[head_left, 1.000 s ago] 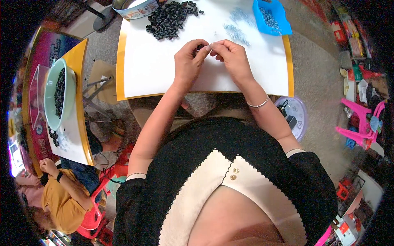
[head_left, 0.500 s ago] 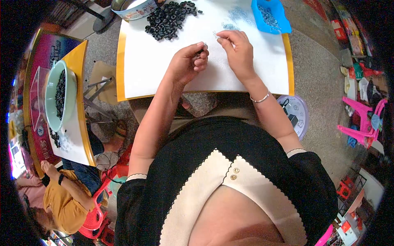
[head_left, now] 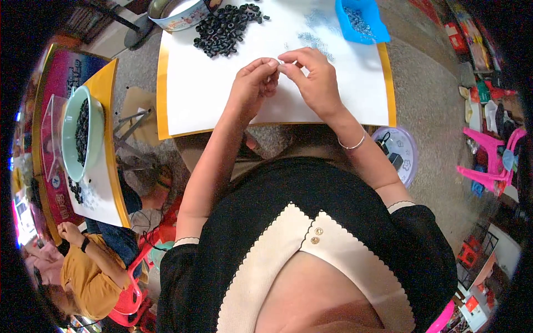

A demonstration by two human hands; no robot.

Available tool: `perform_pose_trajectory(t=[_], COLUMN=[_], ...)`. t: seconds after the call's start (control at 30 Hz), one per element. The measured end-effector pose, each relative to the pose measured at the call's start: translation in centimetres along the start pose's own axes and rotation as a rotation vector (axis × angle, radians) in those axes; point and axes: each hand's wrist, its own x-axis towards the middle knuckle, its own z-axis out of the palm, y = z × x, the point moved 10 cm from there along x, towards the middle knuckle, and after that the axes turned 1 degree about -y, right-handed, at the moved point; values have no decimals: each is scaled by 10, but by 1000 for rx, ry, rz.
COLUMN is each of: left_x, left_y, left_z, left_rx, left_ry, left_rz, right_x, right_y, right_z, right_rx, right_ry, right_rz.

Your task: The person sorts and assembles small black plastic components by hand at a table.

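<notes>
Over the white table top [head_left: 211, 100], my left hand [head_left: 256, 83] is closed, thumb and forefinger pinched together. A small black part in its curled fingers is mostly hidden. My right hand [head_left: 316, 80] meets it fingertip to fingertip, its thumb and forefinger closed on something too small to make out. Beyond my left hand lies a heap of small black ring-shaped parts [head_left: 225, 30]. Tiny clear bluish pieces [head_left: 313, 41] are scattered beyond my right hand, and more of them fill a blue tray [head_left: 383, 30] at the far right of the table.
A round printed tin [head_left: 177, 23] stands at the table's far left corner. On a second table to the left, a pale green basin [head_left: 68, 136] holds more black parts; a co-worker in a mustard top [head_left: 91, 272] sits there. A lilac basin [head_left: 410, 158] and pink stool [head_left: 491, 152] are at right.
My right hand has moved left from near the clear pieces, and its fingertips now meet those of my left hand. The left hand's fingers have turned slightly toward it.
</notes>
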Motion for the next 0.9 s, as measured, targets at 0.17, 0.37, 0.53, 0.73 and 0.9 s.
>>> perform_pose_trajectory(t=[0.17, 0.37, 0.53, 0.73, 0.9], left_x=[-4, -15, -30, -33, -37], left_y=[-7, 6, 7, 6, 11], left_z=[17, 8, 2, 1, -2], left_rx=[-263, -210, -176, -332, -232], left_ry=[-237, -188, -44, -139, -69], left_rz=[-66, 52, 15, 52, 88], right_x=[-3, -13, -17, -12, -10], right_y=[3, 22, 16, -18, -42], right_z=[1, 19, 16, 7, 1], right_rx=[110, 678, 657, 285, -4], right_ry=[-8, -113, -46, 23, 71], right_rz=[49, 366, 363, 54, -122])
